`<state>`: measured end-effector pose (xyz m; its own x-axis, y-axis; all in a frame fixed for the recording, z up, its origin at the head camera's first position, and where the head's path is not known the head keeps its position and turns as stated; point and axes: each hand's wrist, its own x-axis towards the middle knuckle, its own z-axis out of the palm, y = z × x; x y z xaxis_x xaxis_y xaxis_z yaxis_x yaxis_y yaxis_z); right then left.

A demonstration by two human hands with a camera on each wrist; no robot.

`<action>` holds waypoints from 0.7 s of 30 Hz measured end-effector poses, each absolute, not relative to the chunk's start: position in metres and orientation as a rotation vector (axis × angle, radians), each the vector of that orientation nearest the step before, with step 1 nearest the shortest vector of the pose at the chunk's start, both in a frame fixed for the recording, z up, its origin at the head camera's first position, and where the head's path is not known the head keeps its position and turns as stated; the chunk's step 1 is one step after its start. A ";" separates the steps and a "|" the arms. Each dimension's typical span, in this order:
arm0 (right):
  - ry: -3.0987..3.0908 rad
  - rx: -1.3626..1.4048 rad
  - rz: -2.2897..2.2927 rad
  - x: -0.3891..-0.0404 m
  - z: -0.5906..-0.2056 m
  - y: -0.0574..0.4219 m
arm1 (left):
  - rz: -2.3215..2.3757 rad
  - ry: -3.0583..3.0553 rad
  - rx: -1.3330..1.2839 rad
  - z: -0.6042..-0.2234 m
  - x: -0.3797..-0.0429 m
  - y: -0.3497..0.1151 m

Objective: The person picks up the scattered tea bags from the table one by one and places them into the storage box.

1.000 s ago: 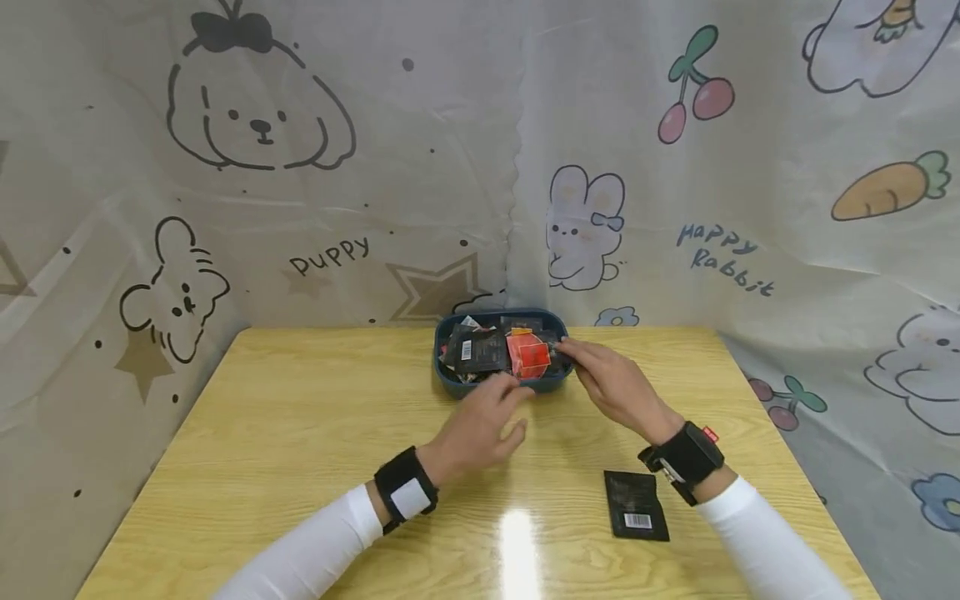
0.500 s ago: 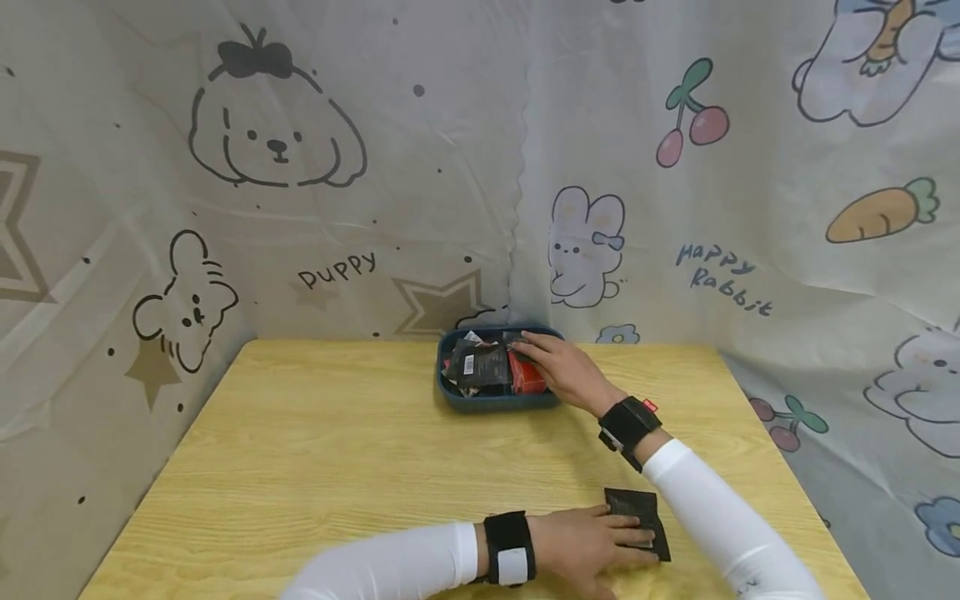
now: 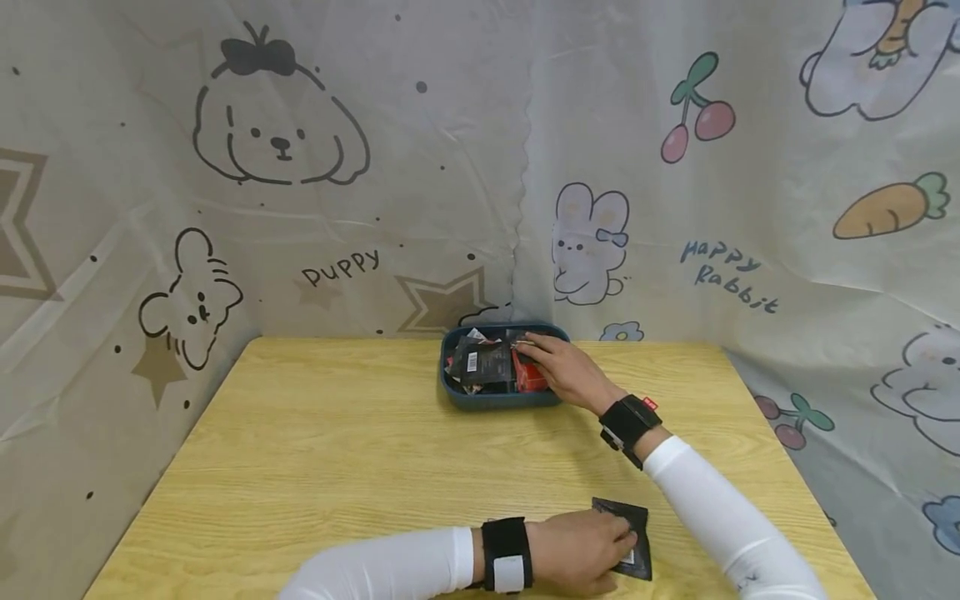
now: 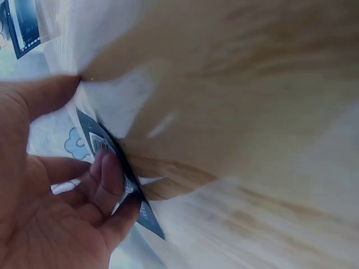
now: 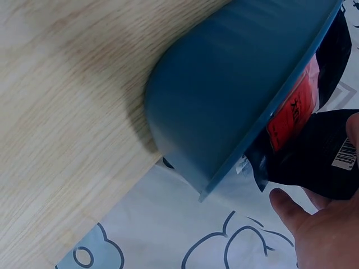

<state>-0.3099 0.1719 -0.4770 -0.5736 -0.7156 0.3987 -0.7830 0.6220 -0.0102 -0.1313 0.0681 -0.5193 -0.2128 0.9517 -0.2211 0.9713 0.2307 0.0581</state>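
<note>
On the table near the front, a flat black sachet (image 3: 641,565) with a barcode lies under the fingers of my left hand (image 3: 577,550). In the left wrist view the bent fingertips touch the sachet (image 4: 90,128), while the thumb stands apart from it. My right hand (image 3: 573,375) reaches over the right part of a dark blue box (image 3: 480,402) filled with sachets. The right wrist view has the thumb and fingers holding another black sachet (image 5: 308,159) at the box's rim. A red packet (image 5: 291,115) sits beside it in the box, partly covered.
More black sachets (image 3: 487,362) are heaped in the box's left part. The wooden table (image 3: 330,450) ends at a printed cloth backdrop (image 3: 420,200) just behind the box. A dark-framed object (image 4: 25,28), cut off, shows in the left wrist view.
My left hand has gone from in front of the box to the loose sachet, bent its fingers and drawn it slightly leftward. My right hand has moved left over the red packet.
</note>
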 end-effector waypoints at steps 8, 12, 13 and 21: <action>-2.539 1.162 0.240 -0.311 -0.481 0.173 | -0.039 2.264 1.769 -0.518 -0.133 0.058; -2.574 1.149 0.249 -0.311 -0.483 0.173 | -0.090 2.328 1.839 -0.518 -0.132 0.049; -2.578 1.145 0.250 -0.311 -0.484 0.172 | -0.102 2.347 1.853 -0.518 -0.132 0.046; -2.640 1.132 0.316 -0.306 -0.489 0.167 | -0.027 2.416 1.871 -0.512 -0.137 0.010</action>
<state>-0.3059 0.1674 -0.4893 -0.6662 -0.6774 0.3120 -0.7319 0.6742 -0.0991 -0.1367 0.0101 -0.5118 -0.2481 0.9656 -0.0783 0.9671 0.2516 0.0381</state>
